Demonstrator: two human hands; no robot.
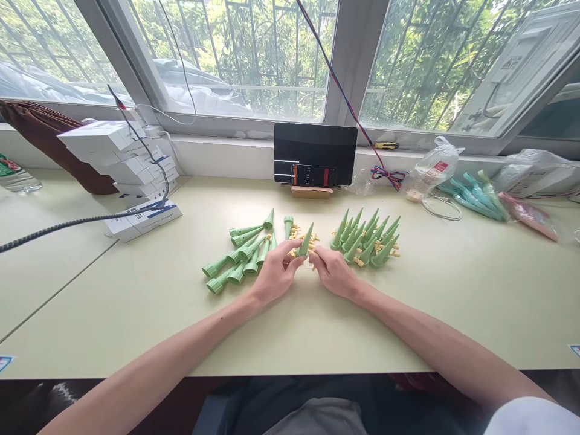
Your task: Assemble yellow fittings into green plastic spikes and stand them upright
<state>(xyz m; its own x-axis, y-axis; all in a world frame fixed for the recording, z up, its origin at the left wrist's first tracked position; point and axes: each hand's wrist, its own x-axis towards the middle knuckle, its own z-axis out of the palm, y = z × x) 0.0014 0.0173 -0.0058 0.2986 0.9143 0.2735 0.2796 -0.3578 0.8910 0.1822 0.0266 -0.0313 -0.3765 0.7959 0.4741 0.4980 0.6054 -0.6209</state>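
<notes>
My left hand (277, 270) is closed around a green plastic plant-watering spike (306, 238), its point tilted up. Close by on the right, my right hand (334, 272) has its fingers pinched at the side of that spike, seemingly on a small yellow valve piece (312, 254) that the fingers mostly cover. Behind both hands lies a heap of small yellow pieces (296, 232), with one green spike (289, 226) beside it. Left of my left hand is a loose pile of green spikes (244, 254), most lying down. To the right stand several upright spikes with yellow pieces attached (367, 238).
A phone (314, 176) showing a timer leans on a black tablet (316, 145) at the back. White boxes (131, 160) are stacked at the left, a black cable (90, 222) before them. Plastic bags (432, 169) and teal packets (475, 196) lie at the back right.
</notes>
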